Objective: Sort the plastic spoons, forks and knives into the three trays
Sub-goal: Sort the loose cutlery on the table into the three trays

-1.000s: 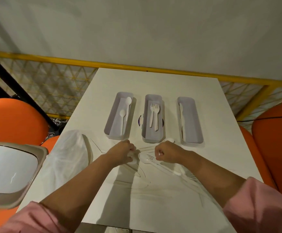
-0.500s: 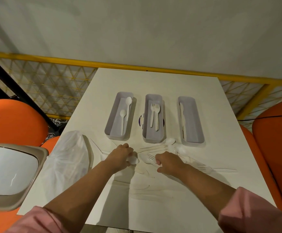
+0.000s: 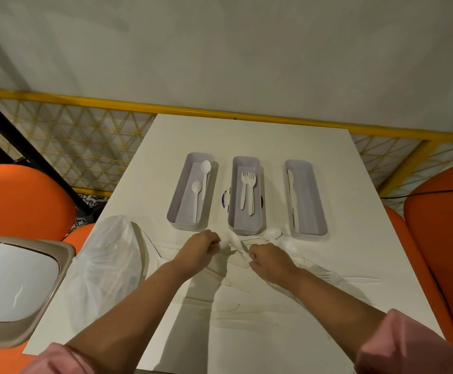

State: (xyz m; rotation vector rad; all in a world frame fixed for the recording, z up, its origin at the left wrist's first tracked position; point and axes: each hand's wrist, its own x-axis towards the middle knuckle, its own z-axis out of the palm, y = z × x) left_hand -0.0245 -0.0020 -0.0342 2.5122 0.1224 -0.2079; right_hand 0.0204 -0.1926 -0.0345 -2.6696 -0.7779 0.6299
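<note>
Loose cutlery (image 3: pixel 328 278) is spread on the table (image 3: pixel 247 136) just before three trays. Spoons are laid in the left tray (image 3: pixel 176 206), forks in the middle tray (image 3: pixel 232 211) and knives in the right tray (image 3: pixel 320 211). A white piece (image 3: pixel 230 241), seemingly a spoon, is pinched by the left hand (image 3: pixel 201 248). The right hand (image 3: pixel 271 263) is curled over the pile, and its hold cannot be told. Each piece is best identified by its head, lifted singly and laid lengthwise.

A crumpled clear plastic bag (image 3: pixel 104 265) is lying on the white worktop's (image 3: pixel 247 136) near-left edge. A beige bin (image 3: pixel 12 287) with a white lid is standing just left of the worktop. Two orange chairs (image 3: pixel 20 203) are flanking the worktop, and a yellow lattice railing (image 3: pixel 85 147) is running behind it.
</note>
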